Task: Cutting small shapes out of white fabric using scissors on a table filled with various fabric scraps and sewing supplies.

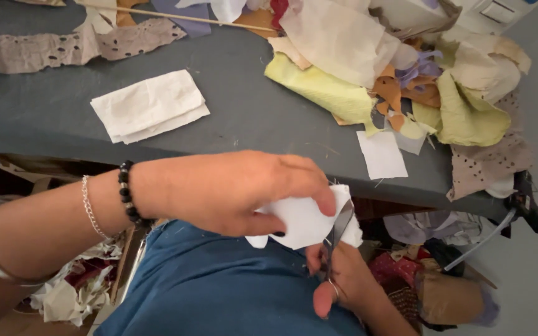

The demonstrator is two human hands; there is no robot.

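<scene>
My left hand point(231, 190) pinches a small white piece of fabric point(303, 224) between thumb and fingers, just off the table's front edge and above my lap. My right hand point(340, 280) is below it, fingers through the handles of a pair of scissors point(337, 233). The blades point up and rest against the fabric's right side. A black bead bracelet and a thin chain sit on my left wrist, with a silver bangle further up the arm.
On the grey table point(250, 106) lie a folded white cloth stack point(149, 106), a small white square point(381, 154), a perforated beige strip point(63, 46) and a heap of yellow, orange and cream scraps point(418, 81). Scrap piles lie on the floor point(76, 292).
</scene>
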